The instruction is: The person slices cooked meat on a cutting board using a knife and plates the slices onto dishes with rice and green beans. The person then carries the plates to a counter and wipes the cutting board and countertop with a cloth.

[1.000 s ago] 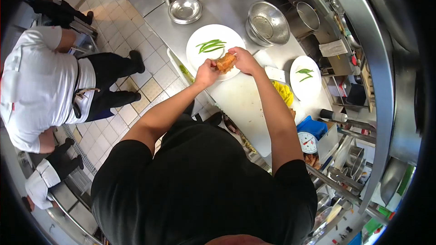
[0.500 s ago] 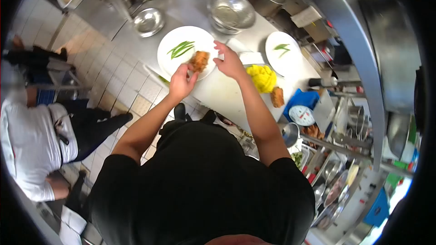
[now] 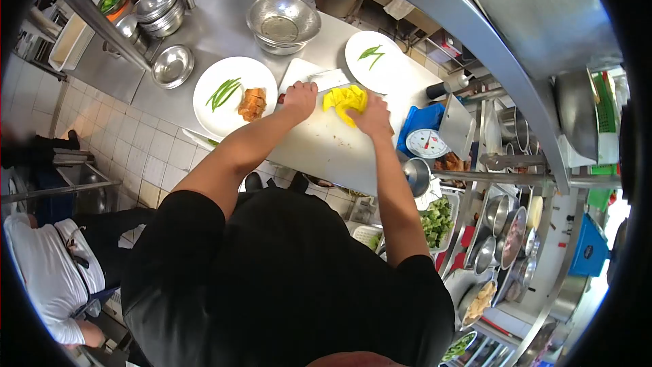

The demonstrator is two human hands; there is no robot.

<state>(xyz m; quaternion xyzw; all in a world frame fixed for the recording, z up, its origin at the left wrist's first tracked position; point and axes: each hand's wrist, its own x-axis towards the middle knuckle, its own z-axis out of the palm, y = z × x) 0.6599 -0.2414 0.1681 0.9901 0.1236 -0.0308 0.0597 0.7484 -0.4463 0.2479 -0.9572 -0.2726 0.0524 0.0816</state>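
With the left hand's (image 3: 299,100) grip clamped on the knife (image 3: 331,81) and the right hand (image 3: 373,119) touching the yellow cloth (image 3: 345,99) on the cutting board (image 3: 319,144), its closure unclear, cloth dragged against the blade could snag and nick fingers.

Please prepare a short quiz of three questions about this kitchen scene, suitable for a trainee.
1. True or false: the right hand touches the yellow cloth.

2. Multiple choice: on the white plate next to the shallow metal bowl, what lies beside the green strips?
A) A whole lemon
B) A browned piece of food
C) A metal spoon

3. Count: how many white plates on the worktop hold green strips?

Key:
1. True.
2. B.
3. Two: the plate in question 2, and another plate farther to the right.
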